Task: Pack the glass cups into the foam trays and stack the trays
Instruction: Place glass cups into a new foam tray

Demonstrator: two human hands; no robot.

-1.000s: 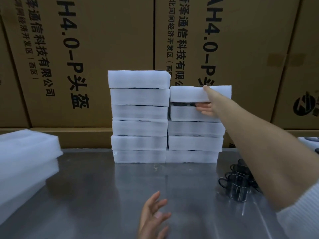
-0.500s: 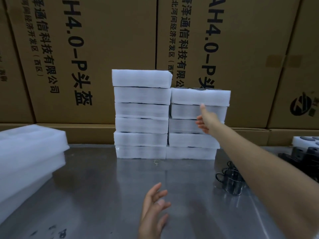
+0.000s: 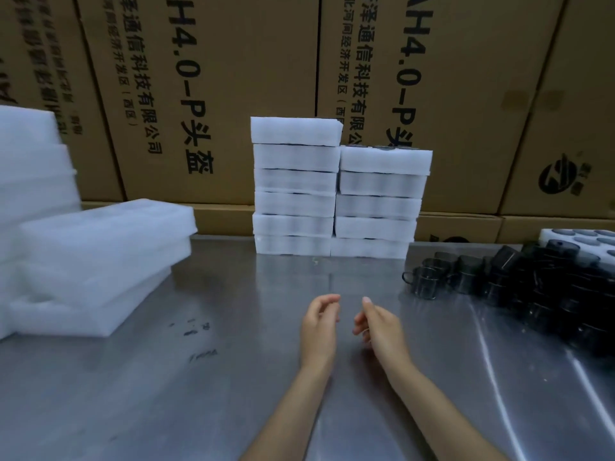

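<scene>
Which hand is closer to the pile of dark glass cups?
The right hand. It hovers over the metal table, with the glass cups off to its right. The left hand sits on its far side, farther from the cups.

two side-by-side stacks of white foam trays at the back, dark glass cups clustered right

foam pile: cut off left | glass cups: blurred, perhaps stacked

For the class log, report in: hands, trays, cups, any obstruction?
Left hand and right hand open, holding nothing, over the steel table. Two stacks of foam trays at back. Loose glass cups at right. Nothing blocking.
</scene>
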